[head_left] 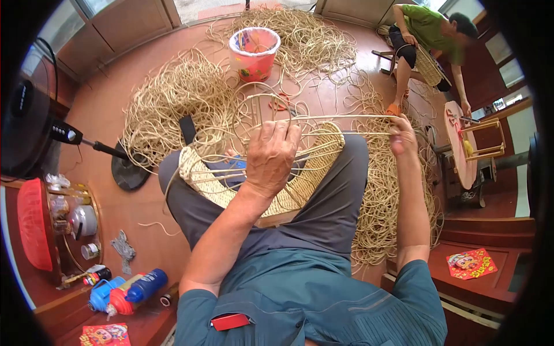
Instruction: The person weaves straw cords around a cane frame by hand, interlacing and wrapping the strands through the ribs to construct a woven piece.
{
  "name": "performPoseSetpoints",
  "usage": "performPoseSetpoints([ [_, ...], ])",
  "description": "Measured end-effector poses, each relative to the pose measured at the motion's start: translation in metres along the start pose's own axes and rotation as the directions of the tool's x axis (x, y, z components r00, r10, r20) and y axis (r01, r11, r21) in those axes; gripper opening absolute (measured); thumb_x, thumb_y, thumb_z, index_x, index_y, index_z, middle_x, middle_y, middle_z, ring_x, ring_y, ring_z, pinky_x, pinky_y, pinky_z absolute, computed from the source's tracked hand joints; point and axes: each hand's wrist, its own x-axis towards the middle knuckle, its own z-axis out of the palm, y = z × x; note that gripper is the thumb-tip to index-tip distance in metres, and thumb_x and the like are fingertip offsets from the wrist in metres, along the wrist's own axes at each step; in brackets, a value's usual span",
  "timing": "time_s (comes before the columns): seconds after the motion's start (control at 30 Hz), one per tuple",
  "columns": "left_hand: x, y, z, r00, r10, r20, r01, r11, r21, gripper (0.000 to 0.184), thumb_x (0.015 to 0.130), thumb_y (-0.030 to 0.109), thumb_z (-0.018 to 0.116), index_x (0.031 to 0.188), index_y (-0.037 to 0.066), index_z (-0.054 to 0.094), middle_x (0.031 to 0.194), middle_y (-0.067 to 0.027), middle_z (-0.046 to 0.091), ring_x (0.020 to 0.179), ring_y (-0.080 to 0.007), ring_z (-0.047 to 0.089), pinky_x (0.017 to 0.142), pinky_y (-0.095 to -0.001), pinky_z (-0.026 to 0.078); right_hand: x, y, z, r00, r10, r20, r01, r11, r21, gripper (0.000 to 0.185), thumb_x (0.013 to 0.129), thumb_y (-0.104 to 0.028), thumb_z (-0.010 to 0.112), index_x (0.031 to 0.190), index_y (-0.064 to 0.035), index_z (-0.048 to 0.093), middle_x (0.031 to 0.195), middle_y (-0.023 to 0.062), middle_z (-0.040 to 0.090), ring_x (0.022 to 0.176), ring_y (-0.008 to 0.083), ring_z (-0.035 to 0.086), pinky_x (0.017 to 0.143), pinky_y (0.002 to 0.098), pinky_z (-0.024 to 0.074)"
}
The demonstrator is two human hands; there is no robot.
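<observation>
A partly woven basket (pixel 202 186) of pale twisted cord rests across my lap, with loose strands standing up from its rim. My left hand (pixel 270 154) is closed over strands above the basket's middle, its fingers curled away from me, hiding what lies beneath. Off to the right, my right hand (pixel 403 136) is closed on a cord (pixel 358 117) stretched taut from near my left hand. A second strand runs just below it towards the same hand. Its fingertips are slightly blurred. A bent loop of cord arches above my left hand.
Cord heaps (pixel 179 104) cover the floor ahead and to the right. A pink bucket (pixel 254 57) stands ahead, near red-handled scissors (pixel 281 102). A black fan (pixel 29 115) stands left; bottles (pixel 147 285) lie lower left. Another person (pixel 430 29) sits at the upper right beside a stool (pixel 459 144).
</observation>
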Motion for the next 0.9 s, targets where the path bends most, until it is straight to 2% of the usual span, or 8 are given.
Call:
performPoseSetpoints([
  [0.13, 0.000, -0.001, 0.005, 1.000, -0.003, -0.021, 0.003, 1.000, 0.000, 0.013, 0.092, 0.014, 0.071, 0.105, 0.013, 0.070, 0.106, -0.0057, 0.071, 0.108, -0.0260, 0.068, 0.093, -0.0419, 0.054, 0.140, -0.067, -0.243, 0.999, -0.011, -0.036, 0.014, 0.996, 0.088, 0.011, 0.104, -0.003, 0.075, 0.113, -0.0064, 0.070, 0.092, -0.0017, 0.062, 0.062, 0.0091, 0.053, 0.054, 0.0247, 0.0460],
  [0.23, -0.001, -0.004, 0.007, 0.998, 0.016, -0.064, -0.017, 1.000, -0.017, 0.013, 0.092, 0.014, 0.071, 0.105, 0.012, 0.070, 0.105, -0.0052, 0.071, 0.106, -0.0262, 0.068, 0.093, -0.0420, 0.055, 0.068, -0.069, -0.137, 0.901, -0.160, -0.404, -0.049, 0.886, -0.460, 0.029, 0.099, -0.007, 0.080, 0.127, 0.0009, 0.072, 0.104, 0.0065, 0.070, 0.081, 0.0142, 0.065, 0.075, 0.0327, 0.0596],
  [0.3, -0.002, -0.005, 0.010, 0.996, 0.010, -0.093, -0.015, 0.999, -0.050, 0.014, 0.091, 0.014, 0.071, 0.105, 0.012, 0.071, 0.103, -0.0053, 0.071, 0.106, -0.0266, 0.068, 0.093, -0.0421, 0.054, 0.070, -0.039, -0.109, 0.852, -0.511, 0.116, 0.361, 0.413, -0.836, 0.061, 0.101, -0.015, 0.082, 0.156, 0.0028, 0.063, 0.149, 0.0214, 0.072, 0.125, 0.0285, 0.075, 0.110, 0.0410, 0.0599],
  [0.37, -0.001, -0.004, 0.004, 0.998, -0.007, -0.065, 0.004, 0.999, -0.044, 0.013, 0.092, 0.013, 0.072, 0.106, 0.012, 0.071, 0.102, -0.0061, 0.070, 0.105, -0.0270, 0.068, 0.093, -0.0424, 0.054, -0.036, -0.025, 0.036, 0.833, -0.300, 0.466, 0.553, 0.431, -0.713, 0.056, 0.107, -0.018, 0.077, 0.158, 0.0017, 0.063, 0.149, 0.0190, 0.074, 0.139, 0.0278, 0.070, 0.117, 0.0402, 0.0567],
  [0.57, -0.003, -0.002, 0.005, 0.997, -0.012, -0.071, 0.011, 1.000, -0.007, 0.008, 0.097, 0.015, 0.073, 0.103, 0.012, 0.070, 0.100, -0.0057, 0.069, 0.104, -0.0258, 0.068, 0.092, -0.0414, 0.053, -0.153, 0.046, 0.200, 0.273, -0.083, 0.958, 0.962, 0.028, -0.272, 0.032, 0.109, -0.023, 0.075, 0.138, -0.0086, 0.079, 0.133, 0.0154, 0.081, 0.129, 0.0345, 0.074, 0.115, 0.0456, 0.0555],
  [0.7, -0.002, -0.002, 0.005, 0.990, -0.022, -0.139, 0.016, 0.999, -0.050, 0.007, 0.095, 0.012, 0.074, 0.100, 0.012, 0.069, 0.098, -0.0062, 0.068, 0.103, -0.0265, 0.068, 0.092, -0.0421, 0.053, -0.150, 0.054, 0.215, 0.381, 0.246, 0.891, 0.863, 0.251, -0.438, 0.021, 0.115, -0.013, 0.060, 0.127, -0.0057, 0.076, 0.118, 0.0172, 0.082, 0.119, 0.0412, 0.075, 0.104, 0.0516, 0.0574],
  [0.8, -0.004, -0.002, 0.001, 0.999, -0.015, -0.048, 0.017, 0.999, 0.030, 0.008, 0.096, 0.019, 0.073, 0.101, 0.014, 0.069, 0.104, -0.0052, 0.071, 0.106, -0.0235, 0.068, 0.091, -0.0402, 0.054, -0.106, 0.053, 0.172, 0.300, 0.020, 0.954, 0.954, -0.034, -0.299, 0.022, 0.115, -0.015, 0.065, 0.129, -0.0039, 0.077, 0.119, 0.0142, 0.080, 0.112, 0.0348, 0.076, 0.103, 0.0466, 0.0594],
  [0.9, -0.005, -0.005, 0.003, 0.997, -0.016, -0.069, 0.014, 1.000, -0.028, 0.014, 0.093, 0.017, 0.076, 0.105, 0.013, 0.071, 0.108, -0.0061, 0.073, 0.110, -0.0258, 0.068, 0.095, -0.0411, 0.054, -0.028, -0.017, 0.067, 0.688, -0.135, 0.713, 0.702, -0.122, -0.701, 0.029, 0.117, -0.011, 0.057, 0.139, -0.0026, 0.075, 0.131, 0.0138, 0.081, 0.124, 0.0231, 0.075, 0.112, 0.0401, 0.0571],
])
